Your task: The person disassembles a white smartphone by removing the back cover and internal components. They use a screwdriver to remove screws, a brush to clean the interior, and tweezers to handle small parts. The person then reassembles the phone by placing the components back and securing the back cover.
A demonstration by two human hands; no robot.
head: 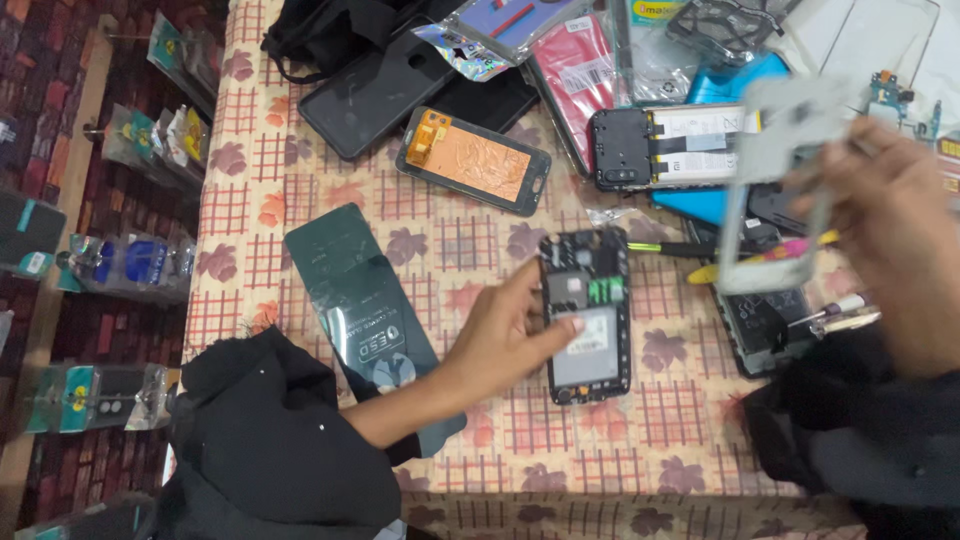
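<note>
My left hand (505,335) rests its thumb and fingers on an opened black phone (587,315) that lies back-up on the checked tablecloth, with its battery and circuit parts showing. My right hand (895,235) is raised above the table's right side and holds a grey plastic phone frame (775,190), which is blurred. Both of my sleeves are black.
A dark glass panel (360,300) lies left of the phone. Behind it are a display with a copper back (472,160), a second opened phone (665,148), a dark phone (375,95), packaged cases (585,70) and small tools (765,250). The tablecloth (300,200) ends at the left.
</note>
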